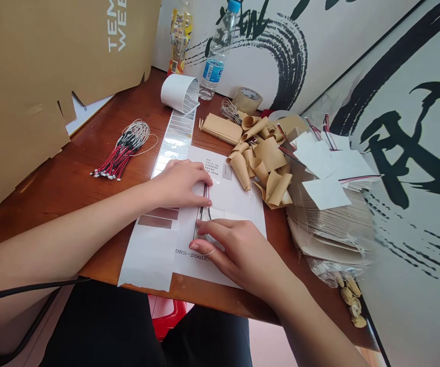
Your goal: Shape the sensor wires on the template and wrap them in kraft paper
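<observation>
A thin cable with black and red wires (209, 204) lies lengthwise over a printed white sheet (238, 204) on the table. My left hand (183, 182) holds its upper part down, thumb and fingertips bent onto it. Lower down, the thumb and index finger of my right hand (231, 238) close around its lower stretch, and a thin white wire loops by the thumb. Under my left hand runs a strip of silver labels (174, 135), unrolled from a label roll (177, 93). The cable's ends are partly hidden by my fingers.
Left lies a bundle of similar cables (122, 153); cardboard (59, 66) stands behind it. Bottles (214, 63), a tape roll (247, 99) and curled brown paper pieces (261, 158) sit at the back. Right are stacked white cards (327, 219) in plastic and peanut shells (352, 300).
</observation>
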A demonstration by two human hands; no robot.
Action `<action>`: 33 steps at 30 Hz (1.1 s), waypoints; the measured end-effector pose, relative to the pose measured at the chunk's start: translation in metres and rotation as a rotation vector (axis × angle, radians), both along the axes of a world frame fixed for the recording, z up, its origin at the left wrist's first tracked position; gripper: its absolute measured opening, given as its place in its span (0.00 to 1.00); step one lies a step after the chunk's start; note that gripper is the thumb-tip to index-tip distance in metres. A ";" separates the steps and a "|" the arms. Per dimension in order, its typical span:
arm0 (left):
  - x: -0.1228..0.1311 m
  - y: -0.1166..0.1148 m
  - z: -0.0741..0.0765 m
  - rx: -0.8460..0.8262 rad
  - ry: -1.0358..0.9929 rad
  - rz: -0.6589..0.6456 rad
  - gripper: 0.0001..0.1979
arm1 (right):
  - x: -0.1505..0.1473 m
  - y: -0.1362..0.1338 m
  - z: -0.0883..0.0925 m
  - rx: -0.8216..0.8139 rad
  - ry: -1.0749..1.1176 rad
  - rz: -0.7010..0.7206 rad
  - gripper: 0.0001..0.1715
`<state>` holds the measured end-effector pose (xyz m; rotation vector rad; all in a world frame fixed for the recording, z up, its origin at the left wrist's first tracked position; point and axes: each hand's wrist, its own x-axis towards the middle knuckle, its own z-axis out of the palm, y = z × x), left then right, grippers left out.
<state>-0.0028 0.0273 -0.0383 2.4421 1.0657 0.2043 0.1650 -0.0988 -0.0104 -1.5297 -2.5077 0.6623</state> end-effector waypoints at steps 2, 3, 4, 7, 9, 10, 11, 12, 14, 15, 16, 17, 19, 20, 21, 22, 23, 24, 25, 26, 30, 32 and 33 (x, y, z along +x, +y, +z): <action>0.000 0.000 0.001 -0.004 0.005 -0.005 0.27 | 0.000 0.000 0.000 -0.006 -0.005 0.003 0.22; 0.000 0.000 0.001 -0.006 0.007 -0.008 0.28 | 0.000 0.000 0.000 -0.003 -0.006 0.000 0.22; 0.000 0.000 0.001 -0.008 0.007 -0.010 0.29 | 0.001 0.000 0.000 0.000 -0.006 -0.003 0.22; 0.000 0.000 0.000 -0.012 0.004 -0.010 0.29 | 0.002 -0.001 0.001 0.013 0.000 -0.022 0.23; -0.001 0.000 0.000 -0.012 0.003 -0.007 0.29 | 0.003 0.000 0.001 0.013 0.000 -0.027 0.24; -0.001 0.000 0.000 -0.011 0.002 -0.005 0.29 | 0.003 0.000 0.001 0.013 -0.002 -0.027 0.24; -0.001 0.000 0.000 -0.009 0.001 -0.004 0.29 | 0.003 0.000 0.001 0.011 -0.005 -0.026 0.25; -0.001 -0.001 0.000 -0.009 0.001 -0.003 0.29 | 0.003 0.000 0.001 0.010 -0.007 -0.024 0.25; -0.001 -0.001 0.000 -0.010 0.005 -0.002 0.29 | 0.003 0.000 0.001 0.011 -0.012 -0.022 0.25; -0.001 -0.001 0.000 -0.010 0.006 -0.004 0.29 | 0.003 -0.001 0.001 0.012 -0.014 -0.023 0.25; -0.001 -0.001 0.000 -0.008 0.007 -0.006 0.29 | 0.003 -0.001 0.001 0.013 -0.015 -0.025 0.25; -0.001 -0.001 0.000 -0.005 0.007 -0.008 0.30 | 0.003 -0.001 0.001 0.014 -0.015 -0.025 0.25; 0.000 -0.001 0.000 -0.003 0.013 -0.009 0.30 | 0.002 -0.001 0.001 0.010 -0.017 -0.022 0.25; 0.000 -0.001 0.001 -0.005 0.018 -0.009 0.30 | 0.002 -0.001 0.001 0.008 -0.018 -0.019 0.25; 0.000 -0.001 0.001 -0.009 0.024 -0.009 0.30 | 0.002 -0.001 0.001 0.005 -0.020 -0.016 0.25; 0.001 -0.001 0.002 -0.012 0.029 -0.007 0.30 | 0.001 -0.001 0.001 0.003 -0.023 -0.013 0.24; 0.001 -0.002 0.002 -0.014 0.033 -0.008 0.30 | 0.001 -0.001 0.001 0.001 -0.025 -0.011 0.24; 0.001 -0.002 0.002 -0.015 0.033 -0.008 0.30 | 0.001 -0.001 0.001 0.002 -0.026 -0.010 0.24; 0.001 -0.002 0.002 -0.014 0.033 -0.008 0.30 | 0.001 -0.001 0.000 0.003 -0.025 -0.010 0.24; 0.001 -0.002 0.002 -0.011 0.031 -0.009 0.30 | 0.001 -0.001 0.000 0.004 -0.025 -0.009 0.24; 0.000 -0.001 0.000 -0.004 0.020 -0.014 0.30 | 0.001 -0.001 0.000 -0.002 -0.017 -0.009 0.24; 0.000 -0.001 0.000 -0.004 0.019 -0.014 0.30 | 0.001 -0.001 0.000 -0.009 -0.012 -0.010 0.24; 0.000 -0.001 0.000 -0.005 0.019 -0.014 0.30 | 0.001 -0.001 0.000 -0.012 -0.009 -0.011 0.23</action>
